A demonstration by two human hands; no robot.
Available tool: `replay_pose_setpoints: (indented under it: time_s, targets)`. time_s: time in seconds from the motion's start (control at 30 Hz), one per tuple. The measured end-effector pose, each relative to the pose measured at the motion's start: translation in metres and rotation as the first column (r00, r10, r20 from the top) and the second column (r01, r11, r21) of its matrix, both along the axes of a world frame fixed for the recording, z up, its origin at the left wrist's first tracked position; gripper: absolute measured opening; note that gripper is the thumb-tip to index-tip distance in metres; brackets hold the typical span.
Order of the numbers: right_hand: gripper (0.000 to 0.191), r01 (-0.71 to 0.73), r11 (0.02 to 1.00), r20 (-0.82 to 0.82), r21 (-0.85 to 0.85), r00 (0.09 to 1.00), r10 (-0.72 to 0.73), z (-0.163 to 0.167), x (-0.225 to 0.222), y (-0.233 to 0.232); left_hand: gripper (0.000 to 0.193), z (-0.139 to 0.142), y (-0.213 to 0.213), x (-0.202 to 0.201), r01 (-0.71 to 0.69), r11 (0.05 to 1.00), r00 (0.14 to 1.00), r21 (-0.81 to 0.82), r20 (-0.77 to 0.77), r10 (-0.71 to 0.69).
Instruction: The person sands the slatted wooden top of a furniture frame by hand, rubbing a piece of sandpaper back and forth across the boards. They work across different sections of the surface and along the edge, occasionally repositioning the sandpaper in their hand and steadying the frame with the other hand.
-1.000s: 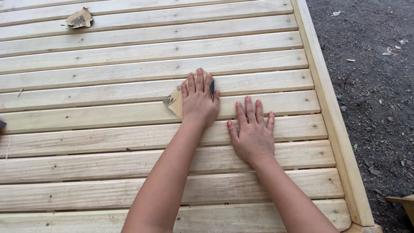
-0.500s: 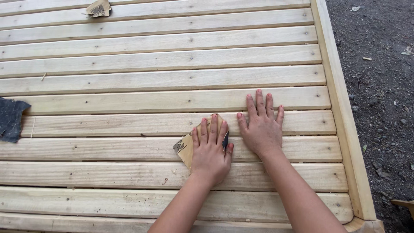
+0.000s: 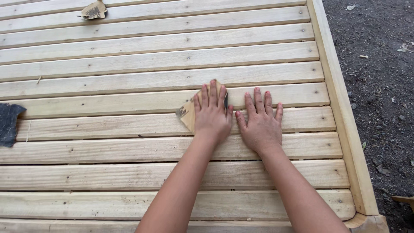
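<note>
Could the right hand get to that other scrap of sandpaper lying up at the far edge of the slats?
Probably, with a long stretch. The right hand lies flat on the slats with nothing between it and the far sandpaper scrap, but the left hand is nearer.

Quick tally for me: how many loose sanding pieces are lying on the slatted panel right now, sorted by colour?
Tan sandpaper pieces: 2, one under the left hand at, one spare near the top edge
Dark abrasive pieces: 1, at the left edge
Total: 3
</note>
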State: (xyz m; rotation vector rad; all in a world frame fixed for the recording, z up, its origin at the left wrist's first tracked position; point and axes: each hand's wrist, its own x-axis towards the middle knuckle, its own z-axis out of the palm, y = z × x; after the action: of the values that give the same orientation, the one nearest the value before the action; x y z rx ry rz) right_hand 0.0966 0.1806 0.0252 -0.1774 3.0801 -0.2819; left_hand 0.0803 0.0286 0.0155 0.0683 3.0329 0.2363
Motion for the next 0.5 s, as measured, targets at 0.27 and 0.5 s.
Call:
replay_pose_setpoints:
  time_s: [0.27, 0.5]
  targets:
    - [0.07, 0.0, 1.0, 0.032, 0.025, 0.999, 0.0, -0.005, 0.001, -0.002, 0.07, 0.003, -0.011, 0.105, 0.124, 0.99, 0.967, -0.073, -0.213, -0.137]
    - [0.07, -0.013, 0.998, 0.009, 0.055, 1.0, 0.012, -0.011, -0.002, 0.0, 0.074, 0.016, -0.021, -0.067, -0.078, 0.996, 0.996, -0.034, 0.049, 0.08]
